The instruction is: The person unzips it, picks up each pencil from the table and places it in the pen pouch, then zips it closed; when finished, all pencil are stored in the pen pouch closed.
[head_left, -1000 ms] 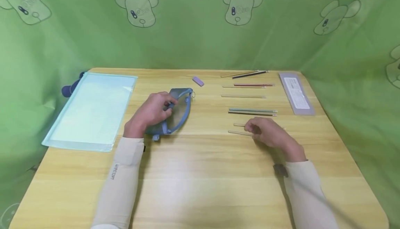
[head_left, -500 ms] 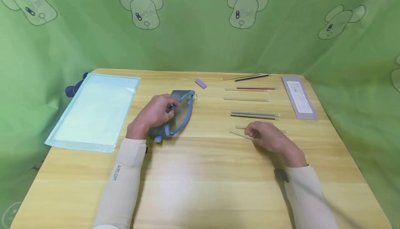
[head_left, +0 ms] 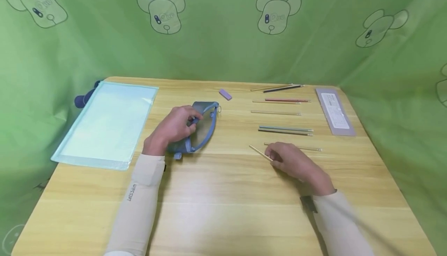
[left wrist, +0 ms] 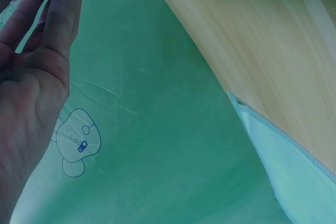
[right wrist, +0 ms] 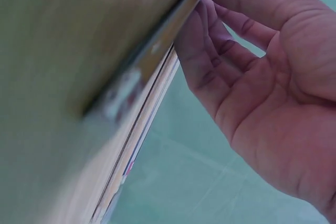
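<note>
My left hand [head_left: 176, 124] grips the upper edge of a blue mesh pencil case [head_left: 201, 132], whose zipped mouth gapes toward the right. In the left wrist view, the fingers [left wrist: 59, 22] reach up to the blue fabric. My right hand [head_left: 297, 165] pinches a natural-wood pencil [head_left: 259, 151] between thumb and fingertips; it slants away from the row behind it. The right wrist view shows that pencil close up, its far end blurred. Just behind the right hand lies another wooden pencil [head_left: 310, 148], partly hidden by the fingers.
Beyond the right hand lie a teal pencil [head_left: 284, 128], a red pencil [head_left: 288, 100] and several others. A purple eraser [head_left: 225, 94] is behind the case. At right lies a labelled lilac packet [head_left: 343, 130]; at left, a light-blue zip folder [head_left: 108, 124]. Green curtain [head_left: 223, 46] surrounds the table.
My right hand has drawn its pencil toward me and slightly left, and the pencil has turned to a steeper slant. The left hand keeps its grip on the case; the head view has shifted slightly.
</note>
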Demonstrator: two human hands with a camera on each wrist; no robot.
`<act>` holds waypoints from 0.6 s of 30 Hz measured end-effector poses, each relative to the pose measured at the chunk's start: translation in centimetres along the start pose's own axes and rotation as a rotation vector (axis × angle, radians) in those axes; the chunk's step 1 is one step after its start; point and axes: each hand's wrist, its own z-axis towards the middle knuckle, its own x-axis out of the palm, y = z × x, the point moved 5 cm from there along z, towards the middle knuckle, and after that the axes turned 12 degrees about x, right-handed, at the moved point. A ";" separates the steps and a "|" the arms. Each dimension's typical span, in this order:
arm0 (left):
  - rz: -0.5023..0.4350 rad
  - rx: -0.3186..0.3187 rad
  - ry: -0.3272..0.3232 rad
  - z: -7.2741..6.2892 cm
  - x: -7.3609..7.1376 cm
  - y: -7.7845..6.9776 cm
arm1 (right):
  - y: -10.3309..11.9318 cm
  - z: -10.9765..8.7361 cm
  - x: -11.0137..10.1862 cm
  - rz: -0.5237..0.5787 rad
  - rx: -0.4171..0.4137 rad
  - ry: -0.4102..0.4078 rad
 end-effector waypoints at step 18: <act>0.013 -0.002 0.005 0.0 -0.1 0.0 | 3.3 1.7 0.7 0.122 -0.039 0.010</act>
